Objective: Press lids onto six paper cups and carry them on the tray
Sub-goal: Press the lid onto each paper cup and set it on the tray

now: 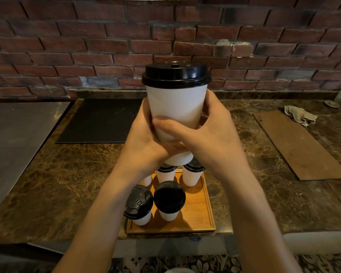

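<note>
Head view: my left hand and right hand wrap the cup low down — light, squashy paper, so squeeze softly.

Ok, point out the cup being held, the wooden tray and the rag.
held cup (176, 107): head view, white side wall below the lid.
wooden tray (197, 212): head view, bare floor near its right front corner.
rag (300, 115): head view, middle of the crumpled cloth.

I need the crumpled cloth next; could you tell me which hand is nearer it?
Right. The right hand holds the cup left of the cloth; the left hand is farther left.
</note>
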`<action>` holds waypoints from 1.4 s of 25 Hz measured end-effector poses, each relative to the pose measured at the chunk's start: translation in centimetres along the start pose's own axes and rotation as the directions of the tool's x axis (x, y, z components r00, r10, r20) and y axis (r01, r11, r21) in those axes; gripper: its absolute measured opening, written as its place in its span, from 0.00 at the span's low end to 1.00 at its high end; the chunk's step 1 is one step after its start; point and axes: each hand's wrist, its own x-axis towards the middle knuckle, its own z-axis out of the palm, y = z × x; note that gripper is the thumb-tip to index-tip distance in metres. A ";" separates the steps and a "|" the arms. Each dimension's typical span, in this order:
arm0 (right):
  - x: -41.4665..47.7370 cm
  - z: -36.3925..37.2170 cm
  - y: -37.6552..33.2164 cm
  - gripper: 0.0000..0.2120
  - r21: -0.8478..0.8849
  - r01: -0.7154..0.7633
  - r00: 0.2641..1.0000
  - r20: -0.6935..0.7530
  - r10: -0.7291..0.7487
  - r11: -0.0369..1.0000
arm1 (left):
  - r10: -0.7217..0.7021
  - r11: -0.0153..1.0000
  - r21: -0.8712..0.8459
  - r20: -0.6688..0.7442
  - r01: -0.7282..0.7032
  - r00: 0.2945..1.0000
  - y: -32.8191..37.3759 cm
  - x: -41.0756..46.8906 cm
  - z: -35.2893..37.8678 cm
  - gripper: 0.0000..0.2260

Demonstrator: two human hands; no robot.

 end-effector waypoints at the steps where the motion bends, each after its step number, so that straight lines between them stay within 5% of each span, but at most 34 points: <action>1: -0.1 0.2 0.0 0.41 -0.023 0.007 1.000 -0.017 -0.007 1.000 | 0.001 1.000 0.012 -0.011 -0.001 1.000 0.0 0.0 0.0 0.38; 9: -0.3 0.2 -0.2 0.43 -0.047 0.061 0.996 -0.060 -0.064 0.997 | -0.007 0.999 0.042 -0.015 0.007 1.000 -0.2 0.4 -0.4 0.41; 23: 0.7 -1.8 0.5 0.30 0.278 0.058 0.960 0.248 -0.130 0.959 | -0.084 0.996 -0.016 0.253 0.091 0.964 0.3 0.2 -2.2 0.38; 35: 0.6 -0.9 0.3 0.33 0.116 0.012 0.985 0.169 -0.031 0.993 | -0.062 0.997 0.039 0.063 0.060 0.996 0.0 0.1 -1.3 0.38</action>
